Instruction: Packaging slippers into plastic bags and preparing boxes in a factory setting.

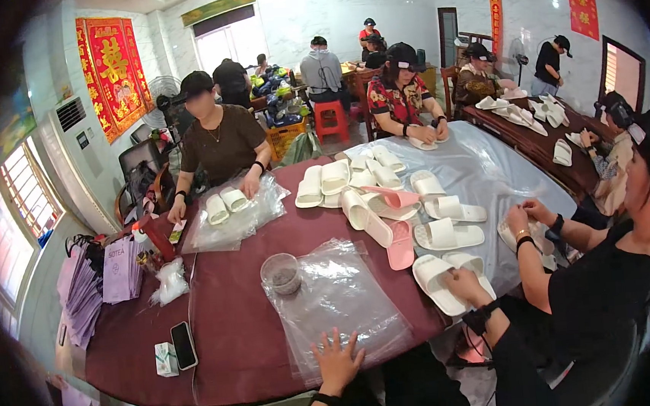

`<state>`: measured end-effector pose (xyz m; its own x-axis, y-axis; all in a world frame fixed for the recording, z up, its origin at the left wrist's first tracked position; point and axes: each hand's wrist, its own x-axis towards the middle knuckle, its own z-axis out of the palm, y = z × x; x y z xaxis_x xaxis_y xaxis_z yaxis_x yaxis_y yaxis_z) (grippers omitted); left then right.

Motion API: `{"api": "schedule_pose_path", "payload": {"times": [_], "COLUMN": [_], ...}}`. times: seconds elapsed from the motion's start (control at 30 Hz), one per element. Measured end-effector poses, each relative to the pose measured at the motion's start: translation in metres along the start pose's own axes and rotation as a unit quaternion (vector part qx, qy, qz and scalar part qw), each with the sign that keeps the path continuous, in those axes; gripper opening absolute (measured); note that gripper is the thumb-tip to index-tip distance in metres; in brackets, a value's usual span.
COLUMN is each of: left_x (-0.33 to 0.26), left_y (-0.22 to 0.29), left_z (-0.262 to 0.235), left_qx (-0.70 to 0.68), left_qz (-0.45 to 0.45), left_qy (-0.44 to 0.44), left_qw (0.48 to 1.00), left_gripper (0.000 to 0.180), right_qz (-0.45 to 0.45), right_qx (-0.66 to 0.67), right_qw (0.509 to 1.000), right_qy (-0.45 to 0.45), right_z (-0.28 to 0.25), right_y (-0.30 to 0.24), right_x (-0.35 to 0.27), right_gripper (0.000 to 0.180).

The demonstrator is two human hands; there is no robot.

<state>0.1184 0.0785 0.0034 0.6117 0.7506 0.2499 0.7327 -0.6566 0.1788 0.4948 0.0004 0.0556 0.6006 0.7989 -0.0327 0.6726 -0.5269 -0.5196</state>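
My left hand (339, 364) lies flat with fingers spread on a stack of clear plastic bags (348, 308) at the table's near edge. My right hand (465, 286) grips a pair of white slide slippers (439, 279) at the near right, its fingers curled at the straps. A round clear tub (280, 274) with small dark contents stands on the far left part of the bags. Beyond my right hand lie white slippers (449, 233) in a loose heap, with a pink slipper (400, 244) among them.
Across the table a person handles slippers on plastic bags (234, 210). Other people work with slippers at the far side and right. A phone (184, 345), a small box (166, 359) and purple paper bags (120, 269) rest at left on the maroon tablecloth (227, 317).
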Motion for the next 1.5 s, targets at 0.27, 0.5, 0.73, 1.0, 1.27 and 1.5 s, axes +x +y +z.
{"api": "schedule_pose_path", "payload": {"times": [0.27, 0.5, 0.73, 1.0, 1.27, 1.5], "left_x": [-0.001, 0.005, 0.012, 0.094, 0.123, 0.137], "left_y": [-0.002, -0.008, -0.052, -0.097, -0.133, -0.144], "left_z": [0.002, -0.028, -0.055, -0.090, -0.045, -0.035], "left_qx": [-0.025, -0.066, -0.210, -0.023, 0.155, 0.141], "left_qz": [-0.001, -0.014, 0.104, -0.088, -0.022, -0.077], "left_qy": [-0.062, -0.175, -0.349, -0.049, 0.012, 0.041], "left_qw": [0.998, 0.982, 0.907, 0.995, 0.988, 0.986], "left_gripper": [0.057, 0.062, 0.042, 0.049, 0.052, 0.055], "right_qz": [-0.084, -0.298, -0.291, -0.308, -0.310, -0.300], "right_qx": [0.282, 0.111, 0.029, -0.033, -0.051, -0.071], "right_qw": [0.956, 0.946, 0.956, 0.951, 0.949, 0.951], "right_qy": [0.017, 0.057, -0.004, -0.005, -0.003, -0.015], "right_z": [0.001, 0.067, 0.116, 0.135, 0.136, 0.138], "right_y": [-0.052, -0.147, -0.145, -0.133, -0.131, -0.131], "right_x": [-0.098, -0.105, -0.097, -0.103, -0.107, -0.108], "right_gripper": [0.027, 0.027, 0.033, 0.049, 0.049, 0.050]}}
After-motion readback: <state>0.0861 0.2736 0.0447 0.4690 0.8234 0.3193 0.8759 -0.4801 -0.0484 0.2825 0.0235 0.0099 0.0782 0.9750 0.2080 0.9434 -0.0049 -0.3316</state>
